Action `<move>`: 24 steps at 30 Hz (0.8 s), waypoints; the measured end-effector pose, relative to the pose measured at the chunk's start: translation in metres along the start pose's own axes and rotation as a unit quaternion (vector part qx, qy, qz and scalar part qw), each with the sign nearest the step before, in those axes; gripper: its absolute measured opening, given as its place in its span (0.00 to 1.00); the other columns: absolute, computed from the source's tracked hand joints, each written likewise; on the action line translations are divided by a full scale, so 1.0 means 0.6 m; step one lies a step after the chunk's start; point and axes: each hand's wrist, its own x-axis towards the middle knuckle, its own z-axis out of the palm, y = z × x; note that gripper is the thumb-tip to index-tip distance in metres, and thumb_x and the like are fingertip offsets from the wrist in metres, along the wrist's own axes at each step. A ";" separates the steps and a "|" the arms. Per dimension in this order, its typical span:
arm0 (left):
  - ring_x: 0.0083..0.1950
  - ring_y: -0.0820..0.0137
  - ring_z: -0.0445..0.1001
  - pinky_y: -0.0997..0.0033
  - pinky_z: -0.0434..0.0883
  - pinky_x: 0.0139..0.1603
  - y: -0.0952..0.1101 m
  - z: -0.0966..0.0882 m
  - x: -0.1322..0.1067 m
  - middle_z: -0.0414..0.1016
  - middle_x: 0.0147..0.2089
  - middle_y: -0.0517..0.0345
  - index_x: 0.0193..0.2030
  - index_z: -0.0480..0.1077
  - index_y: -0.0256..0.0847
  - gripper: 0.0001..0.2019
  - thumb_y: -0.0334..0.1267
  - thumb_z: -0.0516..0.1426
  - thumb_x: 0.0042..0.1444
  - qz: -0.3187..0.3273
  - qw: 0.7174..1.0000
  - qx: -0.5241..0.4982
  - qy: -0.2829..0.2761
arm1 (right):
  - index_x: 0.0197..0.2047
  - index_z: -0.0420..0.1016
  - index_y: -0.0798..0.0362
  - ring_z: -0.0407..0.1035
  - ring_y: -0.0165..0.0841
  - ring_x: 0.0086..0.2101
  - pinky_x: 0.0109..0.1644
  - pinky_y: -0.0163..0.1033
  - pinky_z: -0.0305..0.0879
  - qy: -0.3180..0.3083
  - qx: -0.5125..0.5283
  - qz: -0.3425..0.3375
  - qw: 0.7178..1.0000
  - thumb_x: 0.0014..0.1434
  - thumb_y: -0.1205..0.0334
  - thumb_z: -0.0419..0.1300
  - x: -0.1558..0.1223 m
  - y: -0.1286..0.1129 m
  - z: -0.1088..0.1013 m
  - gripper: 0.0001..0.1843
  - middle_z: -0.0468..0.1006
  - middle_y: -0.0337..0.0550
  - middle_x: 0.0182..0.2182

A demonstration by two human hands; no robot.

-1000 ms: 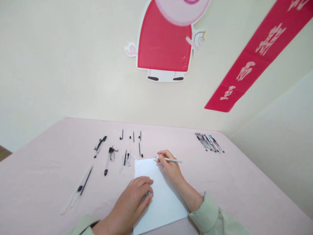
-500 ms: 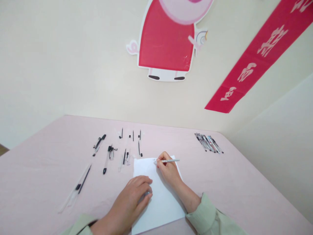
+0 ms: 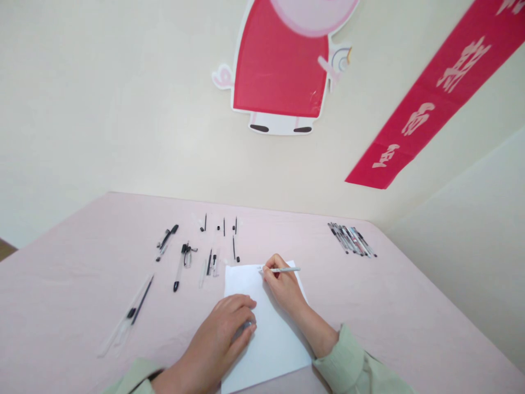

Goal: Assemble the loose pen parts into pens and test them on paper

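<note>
Pinching a pale pen (image 3: pixel 289 269) in the right hand (image 3: pixel 285 285) near the far edge of the white paper (image 3: pixel 268 350), now exposing small dark marks (image 3: pixel 259 267) unseen a second ago, so apparently writing. Resting the curled left hand (image 3: pixel 228 327) on the paper, hiding whether gripping the greyish object (image 3: pixel 248 324) there.

On the red banner (image 3: pixel 437 96), above and to the right of the paper sheet (image 3: pixel 270 350), pale characters (image 3: pixel 418 119) stand, too unclear to read. Small marks (image 3: pixel 260 268) on the sheet are also not readable.
</note>
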 end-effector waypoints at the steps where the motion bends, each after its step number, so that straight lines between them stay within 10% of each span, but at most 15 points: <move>1: 0.57 0.61 0.69 0.58 0.67 0.59 0.000 0.000 0.000 0.74 0.53 0.52 0.39 0.72 0.44 0.08 0.33 0.52 0.60 0.001 1.000 -0.001 0.001 | 0.28 0.60 0.49 0.60 0.31 0.25 0.31 0.36 0.54 0.000 -0.001 -0.001 1.000 0.57 0.63 0.51 0.000 -0.001 0.000 0.06 0.63 0.31 0.21; 24: 0.58 0.62 0.69 0.57 0.67 0.59 0.001 -0.003 0.002 0.73 0.53 0.52 0.39 0.72 0.44 0.08 0.33 0.51 0.60 -0.003 1.000 0.002 -0.010 | 0.27 0.60 0.49 0.60 0.31 0.25 0.31 0.35 0.54 0.012 -0.002 -0.004 1.000 0.56 0.63 0.51 -0.003 -0.001 -0.002 0.06 0.62 0.31 0.21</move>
